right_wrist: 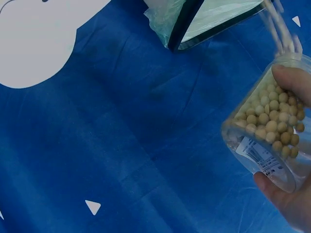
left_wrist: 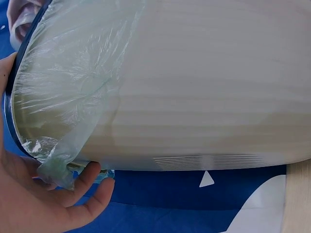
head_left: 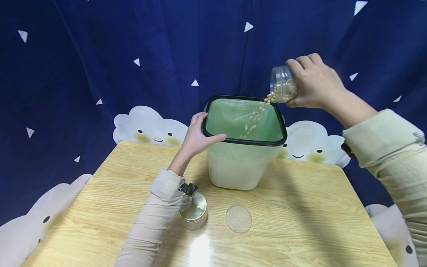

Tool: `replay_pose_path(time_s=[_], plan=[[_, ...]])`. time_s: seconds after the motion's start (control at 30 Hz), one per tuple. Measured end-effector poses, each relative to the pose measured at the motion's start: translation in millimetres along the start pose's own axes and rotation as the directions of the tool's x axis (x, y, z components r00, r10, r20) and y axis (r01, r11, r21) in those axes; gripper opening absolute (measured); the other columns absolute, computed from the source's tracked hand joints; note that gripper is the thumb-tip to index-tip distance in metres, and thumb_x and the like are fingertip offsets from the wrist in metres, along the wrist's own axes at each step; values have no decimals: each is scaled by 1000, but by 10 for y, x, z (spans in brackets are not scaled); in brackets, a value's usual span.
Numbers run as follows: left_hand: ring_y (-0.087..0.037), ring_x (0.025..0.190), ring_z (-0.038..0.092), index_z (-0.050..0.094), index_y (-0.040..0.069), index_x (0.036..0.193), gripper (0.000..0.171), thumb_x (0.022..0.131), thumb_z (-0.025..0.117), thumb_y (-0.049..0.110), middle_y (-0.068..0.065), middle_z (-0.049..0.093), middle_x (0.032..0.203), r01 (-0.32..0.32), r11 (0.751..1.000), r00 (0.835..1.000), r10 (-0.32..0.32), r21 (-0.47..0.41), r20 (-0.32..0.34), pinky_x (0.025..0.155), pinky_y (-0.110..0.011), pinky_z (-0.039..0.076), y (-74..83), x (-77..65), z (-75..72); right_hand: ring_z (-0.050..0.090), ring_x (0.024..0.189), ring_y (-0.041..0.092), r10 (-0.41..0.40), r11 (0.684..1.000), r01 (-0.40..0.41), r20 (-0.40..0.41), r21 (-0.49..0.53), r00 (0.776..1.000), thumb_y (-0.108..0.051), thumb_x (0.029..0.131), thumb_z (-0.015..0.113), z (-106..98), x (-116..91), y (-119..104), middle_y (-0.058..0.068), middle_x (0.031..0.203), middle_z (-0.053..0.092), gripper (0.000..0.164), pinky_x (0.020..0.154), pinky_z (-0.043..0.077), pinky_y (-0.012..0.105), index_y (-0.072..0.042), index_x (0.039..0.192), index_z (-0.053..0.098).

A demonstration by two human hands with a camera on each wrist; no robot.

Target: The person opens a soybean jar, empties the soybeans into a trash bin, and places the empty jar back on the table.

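A white trash bin (head_left: pixel 233 172) with a black rim (head_left: pixel 247 142) and a green bag (head_left: pixel 230 115) lining it stands near the table's back edge, leaning a little. My left hand (head_left: pixel 197 135) grips the rim at its left, thumb over the front edge; in the left wrist view its fingers (left_wrist: pixel 90 194) lie by the bag's knotted overhang (left_wrist: pixel 58 170). Above the rim's right side, my right hand (head_left: pixel 315 81) holds a clear plastic jar (head_left: pixel 281 79) tipped toward the bin. Soybeans (right_wrist: pixel 272 116) fill part of the jar, and a stream of them falls into the bag.
A round lidded tin (head_left: pixel 193 213) stands on the wooden table (head_left: pixel 300 226), partly behind my left wrist. To its right lies a clear round lid (head_left: pixel 238 219). A blue curtain (head_left: pixel 166 48) with white triangles and clouds hangs behind the table.
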State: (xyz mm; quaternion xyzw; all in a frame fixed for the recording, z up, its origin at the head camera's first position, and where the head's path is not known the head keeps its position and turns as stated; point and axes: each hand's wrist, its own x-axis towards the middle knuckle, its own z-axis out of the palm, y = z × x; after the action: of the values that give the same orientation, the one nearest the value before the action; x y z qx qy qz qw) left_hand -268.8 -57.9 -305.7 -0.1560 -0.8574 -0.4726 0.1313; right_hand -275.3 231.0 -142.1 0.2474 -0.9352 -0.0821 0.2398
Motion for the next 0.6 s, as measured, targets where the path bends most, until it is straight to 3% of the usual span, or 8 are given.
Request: replay_pose_path(time_s=[0.6], plan=[[-22,129,29,35,4,137,88,68,75,41,-7,28,142,-5,1000,1000,5,-5,-4,103,-40,28,2,4,21,33,113,46,-52,994,50,-21,-101,998,-17,51,84,36,7,-70,30,122,39,93,88,37,59,4,128,35]])
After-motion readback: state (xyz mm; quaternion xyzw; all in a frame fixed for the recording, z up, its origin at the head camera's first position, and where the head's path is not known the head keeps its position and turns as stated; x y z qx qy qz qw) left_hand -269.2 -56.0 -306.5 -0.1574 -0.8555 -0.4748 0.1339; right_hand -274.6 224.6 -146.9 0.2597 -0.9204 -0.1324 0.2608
